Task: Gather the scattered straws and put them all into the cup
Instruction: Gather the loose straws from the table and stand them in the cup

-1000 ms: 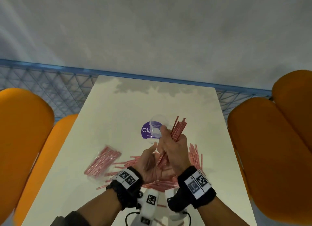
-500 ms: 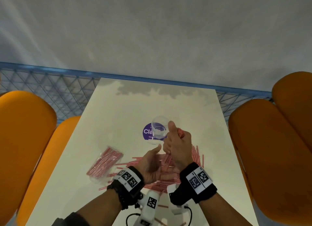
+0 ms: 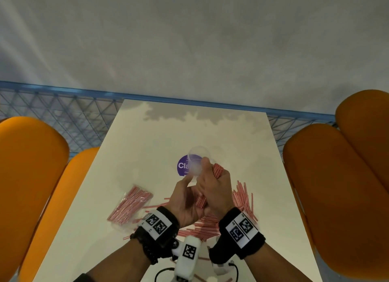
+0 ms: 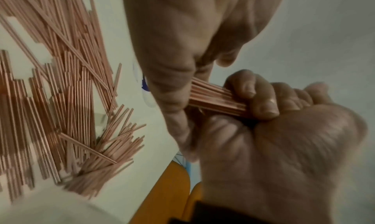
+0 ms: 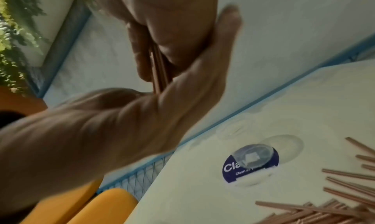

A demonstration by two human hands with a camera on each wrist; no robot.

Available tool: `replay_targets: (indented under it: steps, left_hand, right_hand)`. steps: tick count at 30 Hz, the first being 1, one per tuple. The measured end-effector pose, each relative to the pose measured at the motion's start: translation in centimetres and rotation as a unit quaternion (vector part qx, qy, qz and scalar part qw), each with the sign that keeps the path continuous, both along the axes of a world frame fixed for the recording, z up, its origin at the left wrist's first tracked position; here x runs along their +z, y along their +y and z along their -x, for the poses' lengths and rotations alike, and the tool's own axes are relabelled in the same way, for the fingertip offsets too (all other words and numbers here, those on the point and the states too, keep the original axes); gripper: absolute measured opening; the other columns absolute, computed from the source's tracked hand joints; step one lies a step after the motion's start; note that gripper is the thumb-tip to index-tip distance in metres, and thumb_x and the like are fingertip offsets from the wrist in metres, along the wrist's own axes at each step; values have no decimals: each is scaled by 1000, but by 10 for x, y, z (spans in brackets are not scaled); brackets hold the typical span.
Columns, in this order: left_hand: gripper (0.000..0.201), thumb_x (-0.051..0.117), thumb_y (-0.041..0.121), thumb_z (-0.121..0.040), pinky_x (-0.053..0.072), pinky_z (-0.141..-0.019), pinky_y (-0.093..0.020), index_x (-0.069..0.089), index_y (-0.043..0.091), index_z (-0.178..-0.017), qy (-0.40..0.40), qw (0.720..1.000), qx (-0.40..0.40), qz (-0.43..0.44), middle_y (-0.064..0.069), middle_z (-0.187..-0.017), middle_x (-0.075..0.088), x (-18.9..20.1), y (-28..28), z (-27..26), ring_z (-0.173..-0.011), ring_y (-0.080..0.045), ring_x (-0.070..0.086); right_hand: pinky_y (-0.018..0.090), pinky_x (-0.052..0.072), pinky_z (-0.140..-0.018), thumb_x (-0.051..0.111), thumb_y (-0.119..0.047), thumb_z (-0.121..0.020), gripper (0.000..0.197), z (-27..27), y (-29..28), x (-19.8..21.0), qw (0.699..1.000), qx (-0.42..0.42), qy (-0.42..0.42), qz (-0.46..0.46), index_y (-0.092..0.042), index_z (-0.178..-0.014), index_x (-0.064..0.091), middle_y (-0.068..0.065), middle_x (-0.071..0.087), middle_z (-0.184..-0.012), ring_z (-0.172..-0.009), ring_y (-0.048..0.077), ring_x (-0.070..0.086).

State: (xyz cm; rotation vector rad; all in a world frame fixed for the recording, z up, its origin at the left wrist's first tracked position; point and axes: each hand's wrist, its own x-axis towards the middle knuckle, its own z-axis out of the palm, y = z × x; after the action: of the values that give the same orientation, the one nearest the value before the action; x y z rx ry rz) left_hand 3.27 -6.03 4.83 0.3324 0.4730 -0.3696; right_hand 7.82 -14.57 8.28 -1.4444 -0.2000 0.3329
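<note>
My right hand grips a bundle of red-and-white straws upright in its fist, above the table. A short end sticks out on top, and the lower end meets the palm of my left hand, which is flat with straight fingers. The left wrist view shows the right fingers curled round the bundle. A clear plastic cup stands just beyond the hands on a purple sticker, also visible as the cup. Several loose straws lie under and right of the hands.
A clear bag of straws lies left of my left wrist. The white table is narrow, with orange chairs at left and right. A blue mesh fence runs behind the far edge.
The bundle stood far out above the right fist a second ago; now only a short end shows on top and the lower end is against the left palm.
</note>
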Motion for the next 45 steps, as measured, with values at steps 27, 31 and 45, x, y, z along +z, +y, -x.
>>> replay_targets:
  steps: [27, 31, 45]
  left_hand:
    - [74, 74, 61, -68, 43, -95, -41, 46, 23, -125, -156, 415, -314, -840, 2, -123, 50, -2, 58, -60, -110, -20, 51]
    - [116, 80, 65, -55, 32, -108, -48, 23, 22, -146, -121, 396, -258, -873, -1, -148, 34, -22, 71, -121, -135, -25, 37]
    - [95, 88, 46, -58, 49, -93, -41, 38, 18, -134, -110, 513, -241, -816, 3, -129, 44, -75, 76, -136, -113, -19, 52]
  right_hand:
    - [28, 35, -46, 52, -42, -97, 52, -104, -58, -29, 864, -6, -183, 470, -9, -57, 53, 1, 51, -46, -39, 14, 40]
    - [31, 29, -54, 45, -42, -100, 53, -144, -49, -20, 810, -24, -234, 537, -15, -55, 42, -1, 46, -51, -49, 22, 43]
    - [35, 39, -61, 42, -23, -101, 19, -154, 54, -82, 670, 176, -309, 652, -17, -109, 58, 6, 65, -99, -90, 29, 63]
